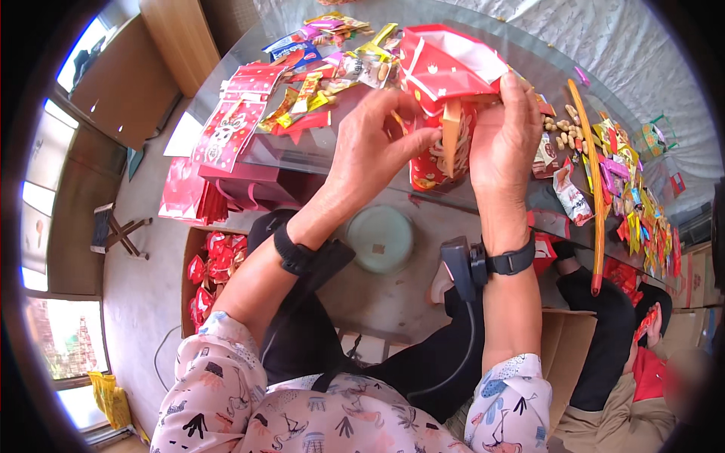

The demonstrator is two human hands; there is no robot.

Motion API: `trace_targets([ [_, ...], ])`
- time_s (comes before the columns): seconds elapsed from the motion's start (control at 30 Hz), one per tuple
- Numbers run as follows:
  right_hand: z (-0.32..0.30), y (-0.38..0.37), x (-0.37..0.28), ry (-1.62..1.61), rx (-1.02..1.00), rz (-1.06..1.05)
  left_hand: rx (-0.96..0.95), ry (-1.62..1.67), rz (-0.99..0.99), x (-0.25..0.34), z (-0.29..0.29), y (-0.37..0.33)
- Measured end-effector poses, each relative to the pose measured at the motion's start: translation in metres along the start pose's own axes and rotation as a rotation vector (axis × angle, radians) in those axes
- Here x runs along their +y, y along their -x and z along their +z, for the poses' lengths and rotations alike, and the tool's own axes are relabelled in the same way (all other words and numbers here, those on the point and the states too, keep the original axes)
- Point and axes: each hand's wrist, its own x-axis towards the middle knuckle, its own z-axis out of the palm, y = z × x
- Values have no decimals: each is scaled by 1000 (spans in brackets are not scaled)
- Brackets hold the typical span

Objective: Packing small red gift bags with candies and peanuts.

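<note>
A red paper gift bag [438,83] with a white inside and small printed figures stands at the glass table's near edge, its mouth spread wide. My left hand [381,140] is curled against the bag's left side, thumb pointing across its front. On the other side, my right hand [502,140] grips the bag, fingertips up at the rim and palm along the side. Between the hands a tan strip [451,140] sticks out from the bag's front. The bag hides some of my left fingertips. What lies inside the bag cannot be seen.
Wrapped snacks [302,98] lie left of the bag, beside flat red printed bags [226,132]. Rightward are peanuts [566,132], a long orange stick [593,181] and piled sweets [642,211]. Below stand a box of red packets [215,264] and a round stool [379,240]. Another person [612,362] sits at right.
</note>
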Motion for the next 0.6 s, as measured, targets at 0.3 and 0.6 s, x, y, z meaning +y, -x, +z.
trace_targets([
  [0.3,-4,0,-8,27,52,47,-128,239,-43,-15,-6,-52],
  [0.6,-24,1,-9,304,-124,83,-168,694,-51,-20,-16,-54],
])
